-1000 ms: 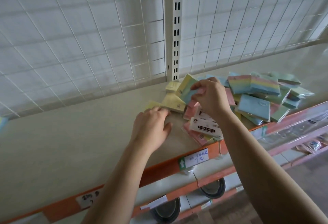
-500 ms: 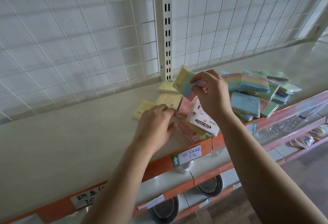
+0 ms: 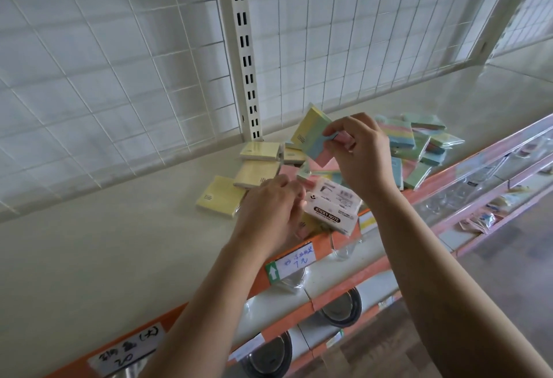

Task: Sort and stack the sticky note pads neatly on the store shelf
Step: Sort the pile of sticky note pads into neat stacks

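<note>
My right hand (image 3: 360,154) pinches a multicolour sticky note pad (image 3: 312,135), yellow, blue and pink, tilted above the pile. My left hand (image 3: 269,213) sits lower, fingers curled at the edge of a white pack labelled STICKY NOTE (image 3: 330,208); whether it grips the pack is hidden. Three yellow pads (image 3: 220,195) (image 3: 256,172) (image 3: 260,150) lie loose to the left on the cream shelf (image 3: 119,243). A jumbled heap of rainbow, green and blue pads (image 3: 419,144) lies behind my right hand.
A white wire grid back panel (image 3: 104,78) and a slotted upright post (image 3: 247,63) stand behind the shelf. The orange front rail carries price tags (image 3: 294,261). Lower shelves hold round metal pans (image 3: 339,309) and small packets (image 3: 478,219).
My right hand has lifted the multicolour pad a little higher and tilted it. My left hand has shifted right to the white pack. The view has moved, showing the yellow pads more fully.
</note>
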A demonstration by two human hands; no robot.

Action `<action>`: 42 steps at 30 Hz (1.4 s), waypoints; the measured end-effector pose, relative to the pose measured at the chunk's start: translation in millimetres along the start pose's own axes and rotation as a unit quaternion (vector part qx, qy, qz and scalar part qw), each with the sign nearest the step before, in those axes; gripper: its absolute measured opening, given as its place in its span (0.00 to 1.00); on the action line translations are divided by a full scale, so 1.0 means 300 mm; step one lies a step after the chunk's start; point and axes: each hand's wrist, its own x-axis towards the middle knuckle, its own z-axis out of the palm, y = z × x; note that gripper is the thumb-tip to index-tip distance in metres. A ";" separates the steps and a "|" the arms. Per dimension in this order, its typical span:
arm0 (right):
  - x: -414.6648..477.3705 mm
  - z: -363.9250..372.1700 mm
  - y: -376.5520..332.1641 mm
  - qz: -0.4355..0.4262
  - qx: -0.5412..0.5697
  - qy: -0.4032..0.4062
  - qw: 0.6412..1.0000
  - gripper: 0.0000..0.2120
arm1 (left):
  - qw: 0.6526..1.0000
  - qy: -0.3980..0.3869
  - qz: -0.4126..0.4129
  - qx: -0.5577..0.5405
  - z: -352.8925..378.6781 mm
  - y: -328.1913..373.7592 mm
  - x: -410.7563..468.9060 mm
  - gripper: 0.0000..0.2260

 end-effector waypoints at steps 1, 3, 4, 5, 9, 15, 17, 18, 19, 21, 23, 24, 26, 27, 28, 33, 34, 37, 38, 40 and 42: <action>-0.004 -0.006 0.006 0.004 -0.004 -0.002 1.000 0.09 | 1.000 -0.004 0.007 -0.002 0.003 0.007 0.006 0.06; -0.012 -0.020 0.019 0.011 -0.011 -0.006 1.000 0.08 | 1.000 -0.022 0.022 0.007 0.017 0.022 0.021 0.09; -0.015 -0.027 0.025 0.013 -0.015 -0.006 1.000 0.08 | 0.999 -0.034 0.026 0.015 0.026 0.030 0.030 0.11; -0.018 -0.036 0.032 0.014 -0.020 -0.005 1.000 0.08 | 0.998 -0.047 0.027 0.020 0.036 0.037 0.040 0.13; -0.027 -0.068 0.062 0.026 -0.037 0.006 0.999 0.09 | 0.996 -0.084 -0.001 -0.031 0.071 0.055 0.075 0.18; -0.040 -0.089 0.076 0.033 -0.045 0.014 0.998 0.09 | 0.983 -0.115 -0.048 -0.135 0.065 0.072 0.099 0.31; -0.042 -0.085 0.075 0.037 -0.048 0.010 0.998 0.09 | 0.975 -0.115 -0.075 -0.173 0.060 0.070 0.097 0.35; -0.042 -0.082 0.073 0.039 -0.047 0.008 0.998 0.09 | 0.971 -0.114 -0.087 -0.191 0.058 0.068 0.093 0.36; -0.041 -0.079 0.070 0.040 -0.046 0.008 0.998 0.09 | 0.968 -0.113 -0.096 -0.202 0.056 0.065 0.088 0.37; -0.039 -0.066 0.061 0.036 -0.039 0.005 0.999 0.09 | 0.963 -0.110 -0.106 -0.223 0.046 0.053 0.070 0.36; -0.036 -0.049 0.048 0.033 -0.030 -0.002 0.999 0.09 | 0.961 -0.096 -0.105 -0.239 0.033 0.032 0.049 0.33; -0.034 -0.038 0.040 0.032 -0.028 -0.005 0.999 0.09 | 0.964 -0.082 -0.104 -0.231 0.024 0.018 0.041 0.31; -0.031 -0.010 0.019 0.026 -0.025 -0.011 0.999 0.09 | 0.971 -0.050 -0.105 -0.207 0.005 -0.019 0.026 0.27; -0.032 0.008 0.008 0.020 -0.022 -0.014 0.999 0.09 | 0.972 -0.041 -0.109 -0.202 -0.005 -0.039 0.018 0.24; -0.032 0.027 -0.004 0.014 -0.020 -0.017 1.000 0.09 | 0.972 -0.035 -0.115 -0.200 -0.019 -0.059 0.008 0.21; -0.041 0.152 -0.094 -0.015 0.000 -0.056 0.998 0.09 | 0.969 0.005 -0.166 -0.183 -0.110 -0.167 -0.074 0.17; -0.045 0.181 -0.121 -0.020 0.009 -0.067 0.998 0.09 | 0.968 0.015 -0.176 -0.177 -0.131 -0.193 -0.096 0.17; -0.059 0.279 -0.213 -0.036 0.035 -0.105 0.993 0.10 | 0.963 0.032 -0.212 -0.165 -0.194 -0.281 -0.176 0.18; -0.065 0.313 -0.246 -0.041 0.045 -0.115 0.991 0.10 | 0.961 0.036 -0.222 -0.160 -0.214 -0.311 -0.207 0.18; -0.077 0.381 -0.314 -0.046 0.063 -0.132 0.988 0.11 | 0.959 0.044 -0.239 -0.148 -0.256 -0.370 -0.271 0.18; -0.095 0.448 -0.387 -0.054 0.081 -0.140 0.985 0.12 | 0.955 0.053 -0.256 -0.139 -0.301 -0.425 -0.335 0.17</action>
